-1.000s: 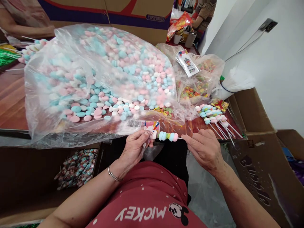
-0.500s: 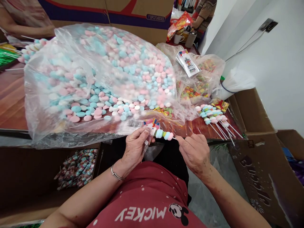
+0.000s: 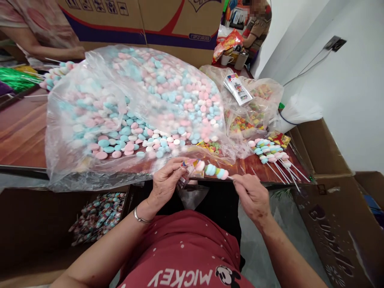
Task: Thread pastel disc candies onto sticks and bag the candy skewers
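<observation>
My left hand point(image 3: 168, 179) pinches a small clear plastic wrapper point(image 3: 185, 176) with colourful print, at the table's near edge. My right hand point(image 3: 252, 196) grips the thin white stick of a marshmallow skewer point(image 3: 216, 171). Pink, blue and white marshmallows alternate with green rings on it. The skewer lies nearly level, its far end pointing at the wrapper's mouth; whether the tip is inside I cannot tell. Beyond my hands spreads a large clear bag point(image 3: 144, 96) of pastel marshmallows. Several finished skewers point(image 3: 270, 151) lie on the table to the right.
Bags of colourful rings point(image 3: 243, 120) stand at the right, topped by a stack of printed wrappers point(image 3: 238, 90). An open carton point(image 3: 27, 232) below left holds wrapped skewers point(image 3: 100, 216). Another carton point(image 3: 330, 224) is at right. A person's arm point(image 3: 57, 52) shows far left; another person sits behind.
My hands have moved slightly apart. The skewer has shifted right, away from my left fingers, and the wrapper has turned in them. The whole view has tilted up a little.
</observation>
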The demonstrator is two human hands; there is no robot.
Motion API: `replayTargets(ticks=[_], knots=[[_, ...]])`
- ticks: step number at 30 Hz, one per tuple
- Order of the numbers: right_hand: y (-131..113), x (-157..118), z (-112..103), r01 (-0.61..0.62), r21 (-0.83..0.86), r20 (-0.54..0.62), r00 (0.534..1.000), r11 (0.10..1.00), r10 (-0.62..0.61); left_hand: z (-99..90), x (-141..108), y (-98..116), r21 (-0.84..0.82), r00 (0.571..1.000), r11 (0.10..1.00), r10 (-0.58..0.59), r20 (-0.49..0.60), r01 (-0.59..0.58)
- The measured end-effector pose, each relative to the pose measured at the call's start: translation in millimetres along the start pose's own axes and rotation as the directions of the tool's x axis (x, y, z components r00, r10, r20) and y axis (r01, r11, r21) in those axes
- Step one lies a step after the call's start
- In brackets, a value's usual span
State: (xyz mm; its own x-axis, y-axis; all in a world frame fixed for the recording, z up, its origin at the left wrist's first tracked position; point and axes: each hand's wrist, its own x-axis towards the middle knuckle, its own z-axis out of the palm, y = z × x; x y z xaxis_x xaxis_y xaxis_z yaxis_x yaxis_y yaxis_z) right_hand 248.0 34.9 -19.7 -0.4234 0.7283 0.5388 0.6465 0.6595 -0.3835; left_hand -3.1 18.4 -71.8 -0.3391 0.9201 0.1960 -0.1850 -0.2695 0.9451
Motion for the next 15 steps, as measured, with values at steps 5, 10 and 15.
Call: replayTargets(ticks=[5, 10, 15], knots=[[10.5, 3.7, -29.3, -0.025, 0.060, -0.061, 0.998, 0.998, 0.028, -23.6, 8.4, 9.5, 0.235, 0.972, 0.964, 0.068, 0.225, -0.122], [12.2, 16.0, -38.6, 0.151, -0.046, -0.014, 0.988, 0.988, -0.151, -27.1, 6.0, 14.8, 0.343, 0.902, 0.936, -0.213, 0.376, 0.078], [15.2, 25.5, -39.0, 0.277, -0.137, 0.028, 0.961, 0.951, -0.276, -26.8, 4.6, 14.1, 0.280, 0.859, 0.942, -0.295, 0.418, 0.187]])
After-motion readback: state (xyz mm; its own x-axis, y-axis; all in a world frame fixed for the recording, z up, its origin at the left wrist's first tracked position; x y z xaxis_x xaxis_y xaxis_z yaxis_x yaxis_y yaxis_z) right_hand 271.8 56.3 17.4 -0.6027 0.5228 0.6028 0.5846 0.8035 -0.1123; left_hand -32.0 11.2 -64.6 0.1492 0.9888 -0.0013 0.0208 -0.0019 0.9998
